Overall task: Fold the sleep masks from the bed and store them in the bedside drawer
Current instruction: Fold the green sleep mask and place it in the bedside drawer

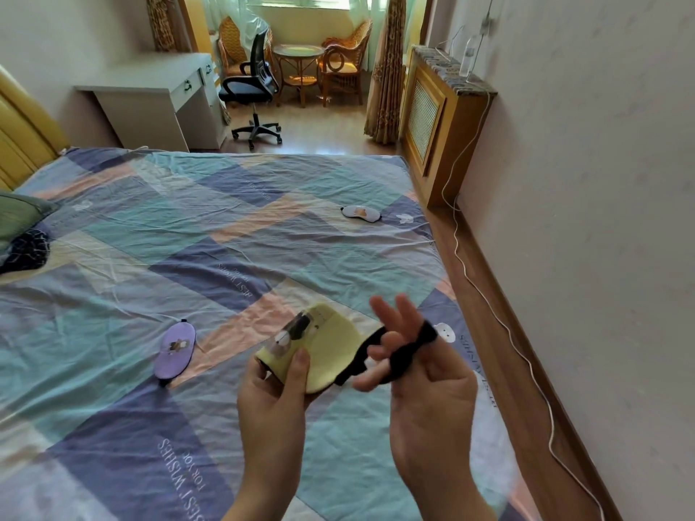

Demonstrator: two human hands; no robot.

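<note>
Nearest to the camera, the left hand (278, 377) is pinching the yellow sleep mask (323, 347) at its folded end, thumb on top and fingers closed under it, and is holding it in the air above the bed (113, 426). The right hand (417, 366) is working beside it with fingers spread, and the mask's black strap (410, 349) is lying looped across these fingers, so this hand is not closed, only hooked in the strap. I am judging that the folding of this first mask is in progress: the body is looking half bent, and the strap is probably being wound or tucked. Just to the left, the purple sleep mask (175, 349) is lying flat and unfolded on the bedcover. Further away, near the right edge of the bed, the white sleep mask (361, 213) is also lying flat. So nothing seems stored yet, and two masks are waiting. The bedside drawer is not showing in this view, and I cannot tell on which side it stands. For moving, the bedcover is giving wide open room between the masks; the right edge is falling to a narrow floor strip where a white cable (500, 325) is running along the wall, which could be catching a foot. At the far left a green pillow (18, 216) is marking the head end.
</note>
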